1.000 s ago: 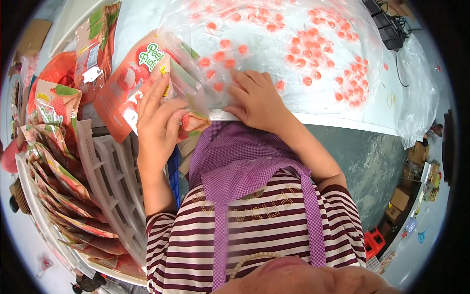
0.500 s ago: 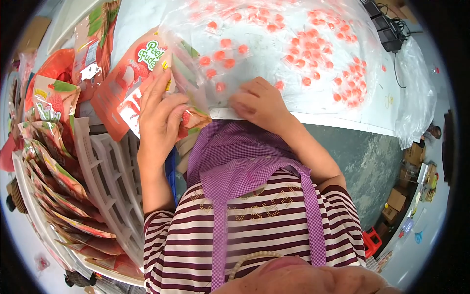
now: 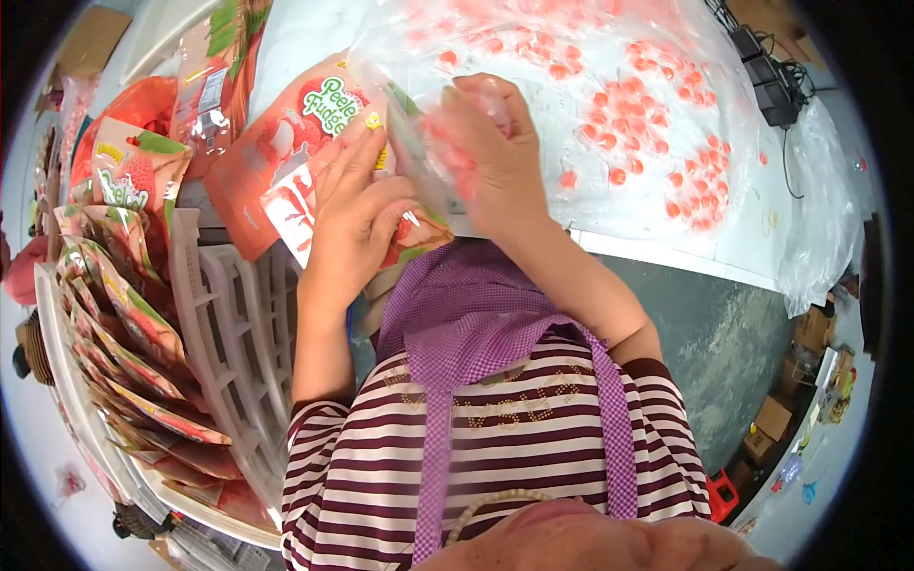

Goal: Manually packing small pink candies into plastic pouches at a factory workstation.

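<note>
My left hand (image 3: 347,224) grips a pink stand-up candy pouch (image 3: 249,195) near the table's front edge, its fingers flat across the printed face and the thumb on the near side. The pouch lies tilted, with its clear side toward the right. Just right of it, my right hand (image 3: 500,162) is closed around several small red candies (image 3: 447,152) in clear wrappers, blurred by motion. More wrapped candies (image 3: 624,119) lie spread over a clear plastic sheet beyond and to the right of this hand.
At the left, a white plastic crate (image 3: 214,324) holds a row of filled pouches (image 3: 143,328). Behind it stand a red basket (image 3: 100,133) and more upright pouches (image 3: 205,95). Black power adapters (image 3: 764,81) with cables and crumpled plastic film (image 3: 821,209) are at the right table edge.
My right hand has moved up from the table's front edge and now holds a cluster of candies that lay right of the pouch. My left hand stays on the pouch.
</note>
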Action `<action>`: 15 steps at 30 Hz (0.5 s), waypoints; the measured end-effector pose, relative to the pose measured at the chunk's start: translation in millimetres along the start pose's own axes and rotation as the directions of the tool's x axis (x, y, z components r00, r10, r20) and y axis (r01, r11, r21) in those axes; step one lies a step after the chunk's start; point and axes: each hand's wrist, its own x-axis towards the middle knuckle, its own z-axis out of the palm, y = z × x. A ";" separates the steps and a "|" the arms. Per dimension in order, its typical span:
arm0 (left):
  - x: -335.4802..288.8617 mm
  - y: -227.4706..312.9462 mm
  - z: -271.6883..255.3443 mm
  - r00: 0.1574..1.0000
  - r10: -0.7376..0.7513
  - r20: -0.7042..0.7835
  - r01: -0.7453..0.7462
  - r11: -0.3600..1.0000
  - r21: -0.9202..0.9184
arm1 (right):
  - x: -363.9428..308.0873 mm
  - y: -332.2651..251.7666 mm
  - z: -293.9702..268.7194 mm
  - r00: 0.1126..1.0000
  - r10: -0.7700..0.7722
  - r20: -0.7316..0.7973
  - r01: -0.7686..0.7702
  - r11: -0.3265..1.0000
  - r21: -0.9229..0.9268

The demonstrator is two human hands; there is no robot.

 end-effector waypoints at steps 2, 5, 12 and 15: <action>-0.1 -0.7 1.2 1.000 0.002 -0.002 -0.002 1.000 0.014 | 2.1 6.6 3.8 1.000 -0.025 0.018 0.026 0.999 -0.039; 0.9 -2.9 2.8 0.999 -0.022 -0.043 0.017 0.994 -0.112 | 0.0 12.1 5.7 0.998 -0.044 0.052 0.057 0.956 -0.287; 4.8 -1.4 5.9 0.988 -0.103 -0.114 0.068 0.959 -0.276 | -1.1 14.5 -7.9 0.977 0.093 0.190 -0.025 0.943 -0.331; 8.5 0.6 6.8 0.987 -0.076 -0.141 0.036 0.963 -0.267 | -1.8 20.1 -13.6 0.970 0.065 0.235 0.013 0.949 -0.314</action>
